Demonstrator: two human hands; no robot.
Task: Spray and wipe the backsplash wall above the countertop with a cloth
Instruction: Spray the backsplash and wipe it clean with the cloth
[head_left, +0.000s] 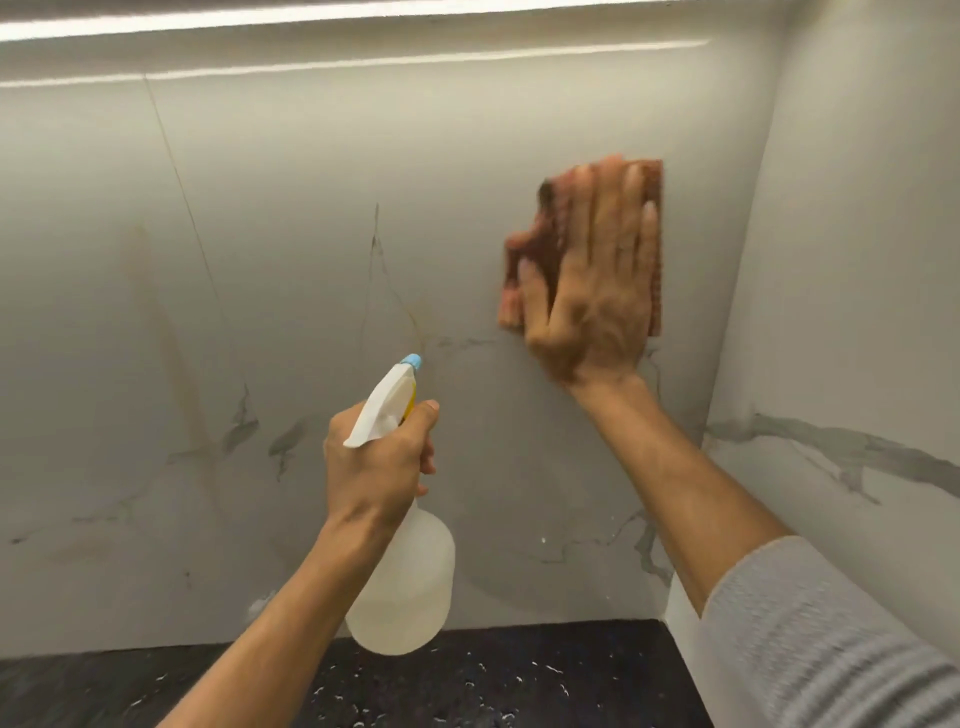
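Against marbled backsplash (260, 312), left to right: left hand (376, 462) clamped round spray bottle (400, 587) neck, nozzle aimed at wall, above dark countertop (493, 680). Right hand (592, 291) flat, fingers spread, pressing reddish cloth (657, 249) onto wall. Advice: keep palm pressure even, overlap strokes, work toward corner.

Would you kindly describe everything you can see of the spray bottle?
The spray bottle has a rounded, translucent whitish plastic body, a white trigger head with a yellow part and a light blue nozzle. The left hand grips its neck, fingers by the trigger. It is held in the air, tilted, nozzle aimed at the backsplash wall, its base above the dark countertop. Its fill level is unclear.
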